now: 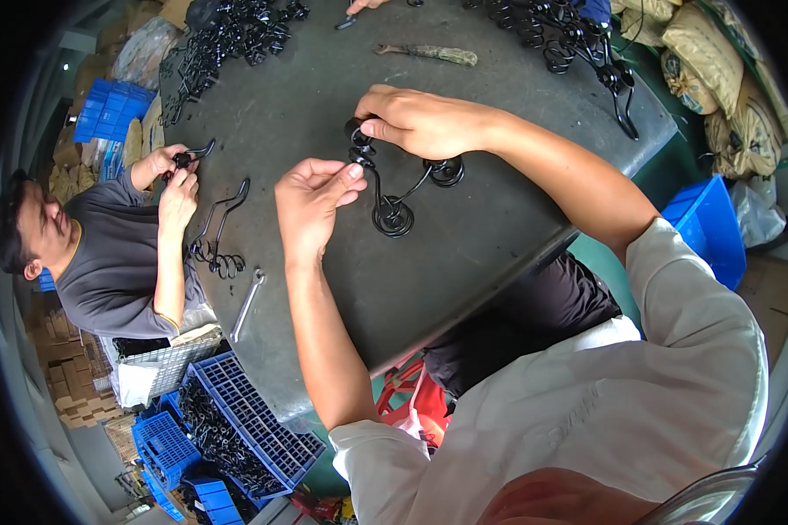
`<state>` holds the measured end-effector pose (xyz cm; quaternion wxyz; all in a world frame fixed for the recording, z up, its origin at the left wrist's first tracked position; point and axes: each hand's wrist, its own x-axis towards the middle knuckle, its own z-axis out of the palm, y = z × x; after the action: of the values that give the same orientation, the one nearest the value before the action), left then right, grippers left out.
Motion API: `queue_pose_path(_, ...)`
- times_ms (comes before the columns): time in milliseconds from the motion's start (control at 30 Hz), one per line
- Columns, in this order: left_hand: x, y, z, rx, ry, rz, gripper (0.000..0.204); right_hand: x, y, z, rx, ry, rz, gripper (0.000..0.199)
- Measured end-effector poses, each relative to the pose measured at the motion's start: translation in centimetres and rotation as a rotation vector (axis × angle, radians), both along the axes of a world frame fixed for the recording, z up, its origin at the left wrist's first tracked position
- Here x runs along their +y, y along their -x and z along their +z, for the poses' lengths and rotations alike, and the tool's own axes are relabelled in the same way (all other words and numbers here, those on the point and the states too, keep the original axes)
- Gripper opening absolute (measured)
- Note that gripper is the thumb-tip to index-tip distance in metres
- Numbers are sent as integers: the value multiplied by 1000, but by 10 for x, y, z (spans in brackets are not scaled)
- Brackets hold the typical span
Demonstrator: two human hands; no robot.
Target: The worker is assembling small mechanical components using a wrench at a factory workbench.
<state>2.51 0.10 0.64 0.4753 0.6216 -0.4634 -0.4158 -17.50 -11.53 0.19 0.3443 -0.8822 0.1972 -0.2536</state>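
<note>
Two coiled loops mark the black wire spring (pixel 392 203) — pinched by both hands.

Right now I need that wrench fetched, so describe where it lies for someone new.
On the dark round table, look to its left edge, near the seated co-worker. The wrench lies just below a black wire coil part; it alone is silver and straight.

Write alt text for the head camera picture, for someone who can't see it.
Seen from above, a person's left hand and right hand hold a black coiled wire part over a dark grey table. At the table's left a co-worker handles a similar part, beside a wrench and blue crates.
</note>
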Motion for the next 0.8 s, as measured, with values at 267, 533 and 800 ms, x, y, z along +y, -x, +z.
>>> queue_pose_path(267, 5, 20, 7, 25, 24, 82, 26, 1, -4, 1, -6, -12, -13, 35)
queue_pose_path(533, 11, 57, 19, -438, 94, 273, 41, 4, -4, 0, -47, 43, -23, 34)
queue_pose_path(800, 14, 65, 16, -559, 142, 279, 41, 10, -6, 1, -16, 10, -59, 34)
